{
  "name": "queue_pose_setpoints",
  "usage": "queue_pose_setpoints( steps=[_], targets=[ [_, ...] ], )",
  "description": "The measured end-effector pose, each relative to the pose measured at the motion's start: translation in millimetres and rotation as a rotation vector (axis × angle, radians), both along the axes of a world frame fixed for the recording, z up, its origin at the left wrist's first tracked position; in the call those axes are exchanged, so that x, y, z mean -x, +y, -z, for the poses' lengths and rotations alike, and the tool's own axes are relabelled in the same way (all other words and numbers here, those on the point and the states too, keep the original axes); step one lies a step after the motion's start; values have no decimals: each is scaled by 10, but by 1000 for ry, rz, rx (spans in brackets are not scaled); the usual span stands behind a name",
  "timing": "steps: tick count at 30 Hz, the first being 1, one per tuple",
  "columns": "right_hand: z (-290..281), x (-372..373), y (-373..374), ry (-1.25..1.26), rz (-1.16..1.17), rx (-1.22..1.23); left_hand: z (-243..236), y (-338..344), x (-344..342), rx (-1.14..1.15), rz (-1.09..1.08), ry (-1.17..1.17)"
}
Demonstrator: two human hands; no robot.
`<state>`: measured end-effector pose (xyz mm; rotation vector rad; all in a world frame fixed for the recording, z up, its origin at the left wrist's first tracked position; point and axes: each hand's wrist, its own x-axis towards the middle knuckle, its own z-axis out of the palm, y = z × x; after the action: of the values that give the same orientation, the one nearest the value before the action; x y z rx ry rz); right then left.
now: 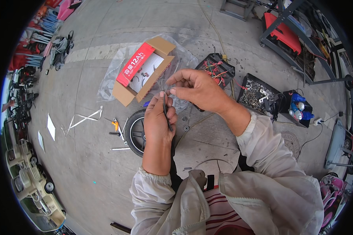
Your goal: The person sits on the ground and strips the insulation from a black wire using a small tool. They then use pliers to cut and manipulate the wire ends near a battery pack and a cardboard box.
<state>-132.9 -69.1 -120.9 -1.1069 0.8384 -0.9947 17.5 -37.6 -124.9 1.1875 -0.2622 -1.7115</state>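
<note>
My left hand (pixel 159 115) is closed around a thin black cable-like piece (pixel 166 111), which runs down across the palm toward the wrist. Close to its upper end, my right hand (pixel 192 87) has thumb and forefinger bent together in a pinch. What lies between those fingertips is too small to make out. Beyond both hands sits an open cardboard box (pixel 123 95) with a red printed flap (pixel 136 62) and small dark parts inside. Below the left hand, partly covered by it, a black-tyred wheel (pixel 134 135) lies on the floor.
Clear plastic sheeting (pixel 108 80) spreads under the box. To the right are a black case with coloured wires (pixel 217 70), a bin of metal parts (pixel 259 96) and a bin of bottles (pixel 300 107). An orange-handled tool (pixel 115 124) lies left of the wheel.
</note>
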Motion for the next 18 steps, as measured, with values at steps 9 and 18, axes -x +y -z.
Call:
queue_pose_setpoints(
  steps=[9,18],
  targets=[
    [129,-45,-6,-60,-25,-48,20,17,-1,-7,33,93],
    [135,-109,43,-37,32,-21,-1,19,-32,-61,74,244]
  ],
)
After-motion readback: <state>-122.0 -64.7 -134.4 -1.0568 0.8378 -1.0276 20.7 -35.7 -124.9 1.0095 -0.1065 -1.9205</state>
